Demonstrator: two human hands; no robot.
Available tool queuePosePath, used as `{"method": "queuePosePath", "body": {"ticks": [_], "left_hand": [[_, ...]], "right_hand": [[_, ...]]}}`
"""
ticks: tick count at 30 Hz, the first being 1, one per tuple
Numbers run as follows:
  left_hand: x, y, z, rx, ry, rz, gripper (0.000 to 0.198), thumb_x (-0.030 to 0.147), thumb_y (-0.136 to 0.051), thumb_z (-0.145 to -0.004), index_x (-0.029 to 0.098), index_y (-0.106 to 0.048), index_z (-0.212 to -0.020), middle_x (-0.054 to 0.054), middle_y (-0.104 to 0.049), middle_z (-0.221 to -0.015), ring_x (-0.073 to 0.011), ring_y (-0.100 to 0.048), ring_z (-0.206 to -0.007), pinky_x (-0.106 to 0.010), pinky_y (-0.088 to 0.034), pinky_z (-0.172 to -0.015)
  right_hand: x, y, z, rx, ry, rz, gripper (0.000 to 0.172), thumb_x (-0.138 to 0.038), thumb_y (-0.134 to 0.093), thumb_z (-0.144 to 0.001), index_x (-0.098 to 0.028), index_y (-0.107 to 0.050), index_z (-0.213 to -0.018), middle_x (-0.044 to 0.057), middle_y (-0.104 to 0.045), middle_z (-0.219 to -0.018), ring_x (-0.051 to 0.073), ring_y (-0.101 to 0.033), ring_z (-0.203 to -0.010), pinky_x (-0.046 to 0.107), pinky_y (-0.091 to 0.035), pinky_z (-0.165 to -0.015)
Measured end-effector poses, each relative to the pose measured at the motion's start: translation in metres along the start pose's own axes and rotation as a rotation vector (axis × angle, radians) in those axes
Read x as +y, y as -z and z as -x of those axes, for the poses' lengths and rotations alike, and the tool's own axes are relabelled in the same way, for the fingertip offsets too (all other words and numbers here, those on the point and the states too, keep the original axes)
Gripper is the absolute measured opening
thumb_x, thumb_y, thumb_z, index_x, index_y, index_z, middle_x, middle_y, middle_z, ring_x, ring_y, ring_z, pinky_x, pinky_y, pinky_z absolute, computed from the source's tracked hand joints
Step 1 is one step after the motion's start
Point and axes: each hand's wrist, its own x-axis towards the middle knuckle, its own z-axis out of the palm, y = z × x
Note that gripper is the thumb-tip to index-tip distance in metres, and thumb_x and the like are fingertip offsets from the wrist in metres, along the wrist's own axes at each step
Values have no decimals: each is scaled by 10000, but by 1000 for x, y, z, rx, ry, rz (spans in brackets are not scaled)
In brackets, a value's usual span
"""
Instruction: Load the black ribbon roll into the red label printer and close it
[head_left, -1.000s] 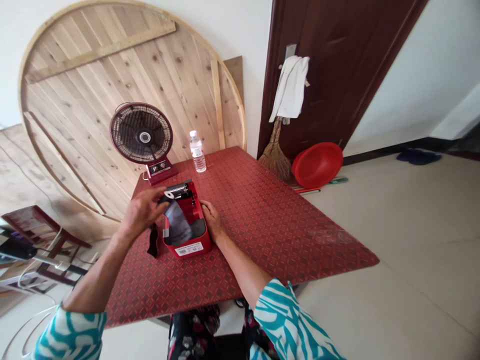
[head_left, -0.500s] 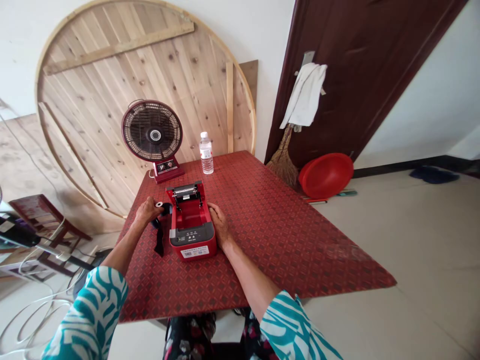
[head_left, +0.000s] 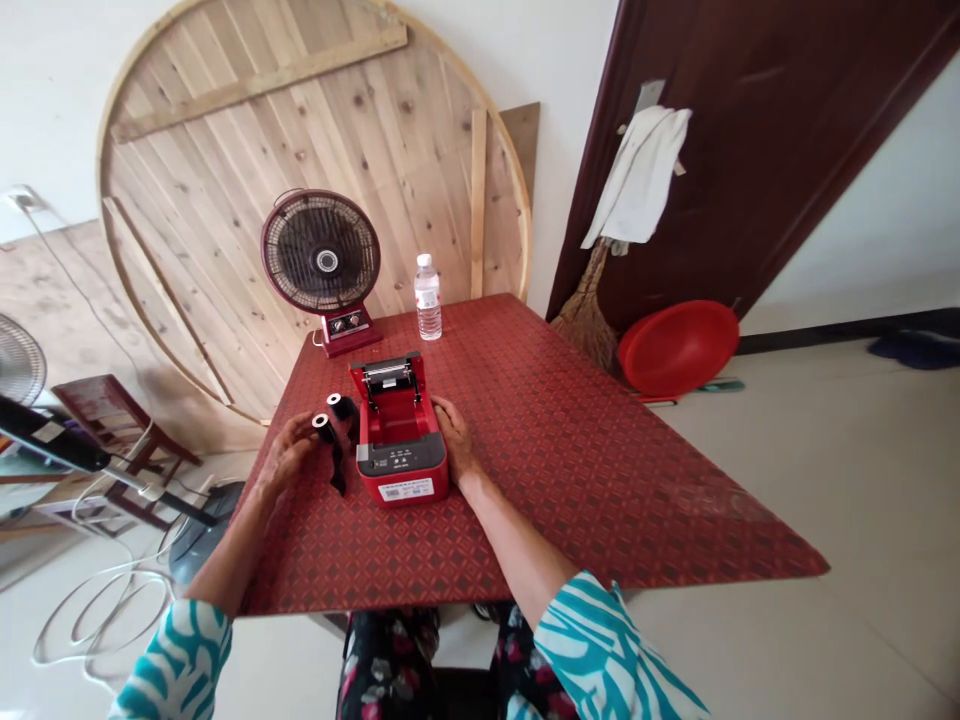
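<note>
A red and black label printer (head_left: 401,455) stands on the table with its lid (head_left: 388,375) raised and an empty red bay inside. My right hand (head_left: 457,440) is at its right side, fingers curled against the wall. Left of the printer, two black ribbon rolls with white cores stand upright: a rear roll (head_left: 341,408) and a front roll (head_left: 322,428). A loose black strip (head_left: 337,470) trails from the front one towards me. Beside that front roll is my left hand (head_left: 289,450), empty, with its fingers apart; whether a fingertip touches the roll I cannot tell.
On the far side of the patterned red table (head_left: 570,480) stand a small fan (head_left: 324,260) and a water bottle (head_left: 428,300). A large round wooden board (head_left: 315,150) leans on the wall. A broom (head_left: 589,315) and red basin (head_left: 679,347) are by the door.
My left hand has let go of the front ribbon roll and drawn back slightly to its left. My right hand stays at the printer. The view has shifted a little left.
</note>
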Motion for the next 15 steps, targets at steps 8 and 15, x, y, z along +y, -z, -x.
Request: {"method": "queuePosePath", "body": {"ticks": [8, 15], "left_hand": [[4, -17, 4, 9, -54, -129, 586, 497, -677, -650, 145, -572, -1107, -108, -675, -1035, -273, -621, -989, -405, -482, -879], [81, -50, 18, -262, -295, -322, 505, 444, -658, -731, 207, -598, -1174, -88, -643, -1153, -246, -615, -1025, -357, -494, -879]], "right_hand": [[-3, -1, 1, 14, 4, 2, 327, -423, -490, -807, -244, -649, -1031, 23, -671, -1111, 209, -571, -1061, 378, -401, -972], [-8, -3, 0, 16, 33, -9, 313, -410, -482, -807, -249, -656, -1011, 19, -675, -1093, 199, -579, -1047, 363, -405, -965]]}}
